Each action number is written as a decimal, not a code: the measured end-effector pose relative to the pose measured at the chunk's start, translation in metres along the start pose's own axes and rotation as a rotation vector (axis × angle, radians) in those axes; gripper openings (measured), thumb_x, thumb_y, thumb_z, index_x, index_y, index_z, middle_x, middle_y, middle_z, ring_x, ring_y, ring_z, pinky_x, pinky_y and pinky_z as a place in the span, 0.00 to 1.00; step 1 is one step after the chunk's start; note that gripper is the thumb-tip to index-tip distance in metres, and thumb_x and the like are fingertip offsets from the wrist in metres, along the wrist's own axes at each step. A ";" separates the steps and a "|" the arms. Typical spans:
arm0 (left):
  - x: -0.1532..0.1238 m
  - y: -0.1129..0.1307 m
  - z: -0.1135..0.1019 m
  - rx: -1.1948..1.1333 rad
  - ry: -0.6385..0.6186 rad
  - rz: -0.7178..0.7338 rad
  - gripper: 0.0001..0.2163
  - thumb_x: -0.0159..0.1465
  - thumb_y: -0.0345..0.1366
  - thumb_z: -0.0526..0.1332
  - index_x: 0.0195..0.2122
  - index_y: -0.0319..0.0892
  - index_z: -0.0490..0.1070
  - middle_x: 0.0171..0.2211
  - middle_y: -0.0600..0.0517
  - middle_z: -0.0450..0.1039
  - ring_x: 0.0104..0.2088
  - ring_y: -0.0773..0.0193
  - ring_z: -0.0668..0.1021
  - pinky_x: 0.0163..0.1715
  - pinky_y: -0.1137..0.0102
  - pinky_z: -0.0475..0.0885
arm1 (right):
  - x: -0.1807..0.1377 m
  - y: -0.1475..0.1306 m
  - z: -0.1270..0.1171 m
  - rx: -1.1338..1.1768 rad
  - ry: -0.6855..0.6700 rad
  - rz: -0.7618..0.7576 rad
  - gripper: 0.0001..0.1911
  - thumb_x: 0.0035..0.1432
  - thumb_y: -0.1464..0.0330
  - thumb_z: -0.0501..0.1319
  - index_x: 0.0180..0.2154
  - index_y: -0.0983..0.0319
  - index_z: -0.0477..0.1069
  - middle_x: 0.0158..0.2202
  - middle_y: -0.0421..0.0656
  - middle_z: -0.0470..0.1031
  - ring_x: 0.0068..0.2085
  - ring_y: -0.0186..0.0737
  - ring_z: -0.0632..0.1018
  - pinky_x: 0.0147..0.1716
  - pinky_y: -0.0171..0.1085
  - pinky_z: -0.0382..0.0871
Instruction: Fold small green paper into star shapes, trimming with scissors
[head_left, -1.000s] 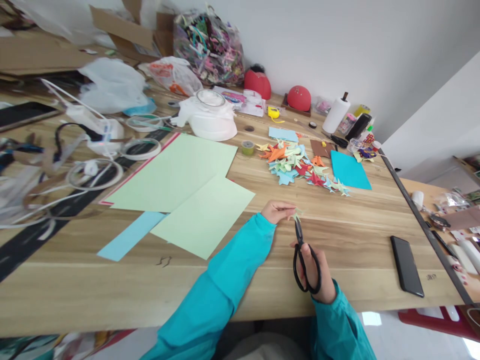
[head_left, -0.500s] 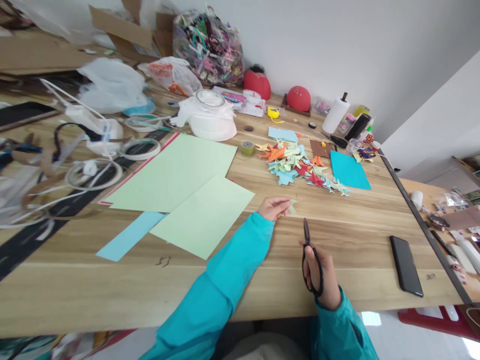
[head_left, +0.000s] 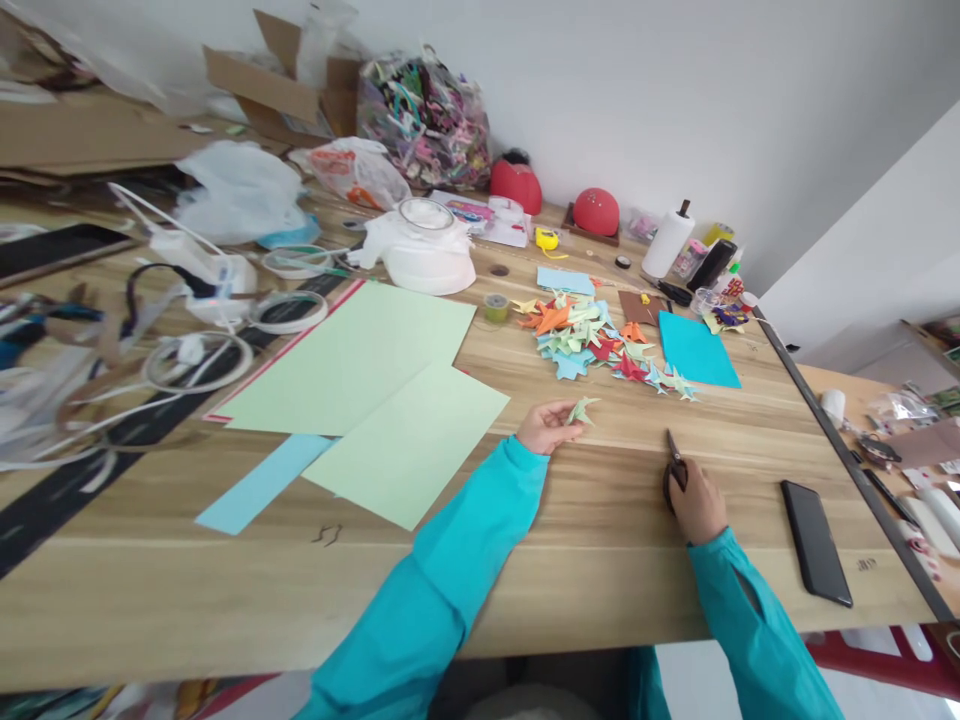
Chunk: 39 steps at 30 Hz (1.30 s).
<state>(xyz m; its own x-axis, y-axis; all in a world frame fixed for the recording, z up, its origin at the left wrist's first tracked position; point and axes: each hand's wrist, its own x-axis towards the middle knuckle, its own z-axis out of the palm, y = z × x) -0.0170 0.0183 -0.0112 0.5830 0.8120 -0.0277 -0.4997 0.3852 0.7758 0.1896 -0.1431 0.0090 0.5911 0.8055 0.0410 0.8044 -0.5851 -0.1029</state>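
Observation:
Between the fingers of my left hand (head_left: 549,428) is a small pale green folded paper piece (head_left: 582,411), with its points sticking out to the right. My right hand (head_left: 699,503) is closed around black-handled scissors (head_left: 676,468) low over the tabletop, their blades pointing away from me. Beyond my left hand lies a pile of folded paper pieces (head_left: 577,330) in orange, green, blue, red and yellow. Pale green paper sheets (head_left: 409,450) overlap on the table to the left, with a light blue strip (head_left: 262,485) partly under them.
A black phone (head_left: 816,543) lies right of my right hand. Turquoise paper (head_left: 697,350) sits beside the pile. Further back stand a white cap-like item (head_left: 427,262), a red pincushion (head_left: 596,212) and a white thread cone (head_left: 669,242). Cables (head_left: 199,362) and a power strip crowd the left.
My right hand has moved right and down to the tabletop with the scissors, away from my left hand. My left hand has turned the green paper piece slightly.

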 end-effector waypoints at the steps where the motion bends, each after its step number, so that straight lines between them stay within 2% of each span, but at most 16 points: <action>1: 0.000 -0.001 0.000 0.012 0.030 0.011 0.21 0.34 0.28 0.71 0.33 0.36 0.75 0.28 0.49 0.76 0.25 0.68 0.74 0.21 0.74 0.68 | 0.003 0.002 0.002 -0.043 0.022 -0.017 0.16 0.57 0.66 0.52 0.46 0.65 0.65 0.36 0.51 0.72 0.36 0.44 0.75 0.30 0.36 0.61; 3: 0.000 -0.002 0.001 0.022 0.066 0.008 0.20 0.35 0.31 0.71 0.32 0.37 0.75 0.30 0.50 0.76 0.22 0.71 0.72 0.20 0.75 0.68 | 0.009 0.004 0.005 -0.108 0.039 -0.037 0.16 0.58 0.67 0.51 0.47 0.66 0.65 0.36 0.52 0.70 0.35 0.43 0.74 0.30 0.36 0.61; 6: -0.001 0.001 0.003 0.027 0.067 -0.028 0.19 0.36 0.33 0.71 0.32 0.37 0.75 0.26 0.53 0.74 0.18 0.76 0.70 0.20 0.75 0.68 | 0.013 0.002 0.004 -0.188 0.065 -0.034 0.15 0.58 0.68 0.51 0.44 0.67 0.68 0.35 0.54 0.69 0.34 0.45 0.73 0.31 0.38 0.60; 9: -0.001 0.001 0.004 0.057 0.058 -0.059 0.19 0.37 0.36 0.71 0.32 0.37 0.75 0.19 0.55 0.71 0.17 0.76 0.69 0.19 0.77 0.66 | 0.012 -0.011 -0.002 -0.149 0.196 -0.072 0.13 0.58 0.69 0.51 0.39 0.67 0.71 0.37 0.56 0.68 0.39 0.50 0.70 0.36 0.43 0.61; 11: 0.000 -0.002 0.004 0.107 0.056 -0.053 0.19 0.37 0.37 0.71 0.31 0.36 0.75 0.17 0.56 0.70 0.16 0.75 0.69 0.18 0.77 0.65 | 0.008 -0.030 -0.007 0.073 0.264 -0.233 0.13 0.58 0.67 0.51 0.39 0.65 0.70 0.39 0.53 0.69 0.42 0.49 0.69 0.41 0.44 0.61; 13: 0.002 -0.006 0.003 0.177 0.047 -0.034 0.18 0.38 0.39 0.71 0.30 0.35 0.75 0.16 0.55 0.70 0.16 0.74 0.69 0.18 0.77 0.64 | 0.005 -0.055 -0.010 0.433 0.219 -0.440 0.13 0.59 0.64 0.52 0.42 0.63 0.68 0.38 0.49 0.71 0.42 0.44 0.71 0.42 0.41 0.64; 15: 0.002 -0.009 0.000 0.233 0.041 -0.027 0.18 0.39 0.40 0.71 0.30 0.35 0.75 0.16 0.54 0.70 0.17 0.73 0.70 0.19 0.76 0.64 | 0.004 -0.081 -0.009 0.766 0.130 -0.536 0.15 0.58 0.64 0.53 0.46 0.61 0.65 0.37 0.47 0.71 0.39 0.40 0.72 0.37 0.37 0.67; 17: 0.001 -0.010 -0.002 0.279 0.032 -0.041 0.18 0.39 0.40 0.71 0.30 0.35 0.75 0.17 0.53 0.72 0.18 0.72 0.70 0.20 0.76 0.65 | 0.006 -0.101 -0.005 0.953 0.103 -0.576 0.12 0.57 0.65 0.55 0.43 0.61 0.67 0.36 0.45 0.72 0.37 0.38 0.73 0.35 0.36 0.68; 20: -0.002 -0.009 -0.003 0.343 0.010 -0.059 0.17 0.41 0.39 0.70 0.30 0.34 0.75 0.20 0.52 0.73 0.19 0.70 0.72 0.22 0.74 0.67 | 0.011 -0.116 0.005 1.063 0.138 -0.567 0.08 0.57 0.67 0.55 0.36 0.60 0.72 0.32 0.44 0.73 0.35 0.38 0.73 0.34 0.37 0.68; 21: -0.004 -0.009 -0.003 0.340 0.002 -0.058 0.18 0.41 0.38 0.70 0.32 0.34 0.75 0.23 0.51 0.75 0.22 0.68 0.74 0.26 0.72 0.70 | 0.012 -0.117 0.008 1.078 0.150 -0.568 0.08 0.57 0.68 0.55 0.35 0.60 0.72 0.32 0.45 0.74 0.34 0.38 0.73 0.34 0.38 0.68; 23: -0.006 -0.010 -0.002 0.289 0.039 -0.011 0.23 0.39 0.35 0.71 0.37 0.35 0.74 0.30 0.49 0.76 0.30 0.65 0.76 0.34 0.69 0.72 | 0.014 -0.116 0.015 1.093 0.157 -0.580 0.07 0.56 0.69 0.56 0.35 0.60 0.72 0.33 0.45 0.74 0.34 0.39 0.74 0.34 0.38 0.69; 25: -0.007 -0.012 -0.001 0.278 0.091 0.041 0.27 0.36 0.33 0.72 0.41 0.36 0.72 0.33 0.49 0.76 0.33 0.64 0.77 0.38 0.68 0.72 | 0.013 -0.114 0.020 1.095 0.145 -0.587 0.07 0.56 0.70 0.56 0.35 0.60 0.73 0.33 0.45 0.75 0.33 0.39 0.74 0.33 0.38 0.69; 29: -0.009 -0.013 -0.001 0.343 0.146 -0.016 0.25 0.33 0.31 0.73 0.36 0.35 0.73 0.31 0.47 0.77 0.32 0.62 0.77 0.38 0.66 0.73 | 0.012 -0.111 0.026 1.125 0.099 -0.558 0.07 0.55 0.70 0.57 0.34 0.60 0.73 0.32 0.45 0.76 0.32 0.39 0.75 0.32 0.37 0.69; 34: -0.010 -0.005 0.002 0.403 0.096 -0.059 0.20 0.35 0.32 0.72 0.32 0.34 0.74 0.26 0.49 0.77 0.29 0.63 0.78 0.34 0.68 0.74 | 0.015 -0.111 0.032 1.311 -0.071 -0.444 0.05 0.52 0.68 0.60 0.31 0.60 0.74 0.28 0.43 0.76 0.31 0.39 0.76 0.32 0.38 0.70; 36: -0.010 -0.002 0.002 0.360 0.101 -0.086 0.21 0.33 0.33 0.72 0.31 0.34 0.73 0.24 0.49 0.76 0.26 0.62 0.78 0.29 0.67 0.75 | 0.017 -0.112 0.032 1.422 -0.193 -0.404 0.05 0.52 0.66 0.60 0.31 0.60 0.74 0.24 0.41 0.76 0.27 0.37 0.76 0.30 0.37 0.70; 39: -0.009 0.000 0.002 0.323 0.119 -0.107 0.22 0.31 0.33 0.73 0.30 0.33 0.73 0.24 0.49 0.77 0.26 0.61 0.78 0.29 0.67 0.75 | 0.021 -0.114 0.032 1.529 -0.313 -0.385 0.06 0.50 0.65 0.62 0.29 0.60 0.74 0.22 0.39 0.75 0.25 0.37 0.76 0.28 0.36 0.70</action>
<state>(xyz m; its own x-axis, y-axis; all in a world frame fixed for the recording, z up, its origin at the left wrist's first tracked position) -0.0212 0.0105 -0.0097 0.5328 0.8274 -0.1775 -0.2008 0.3274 0.9233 0.1086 -0.0566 -0.0098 0.1881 0.9744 0.1229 -0.0284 0.1304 -0.9911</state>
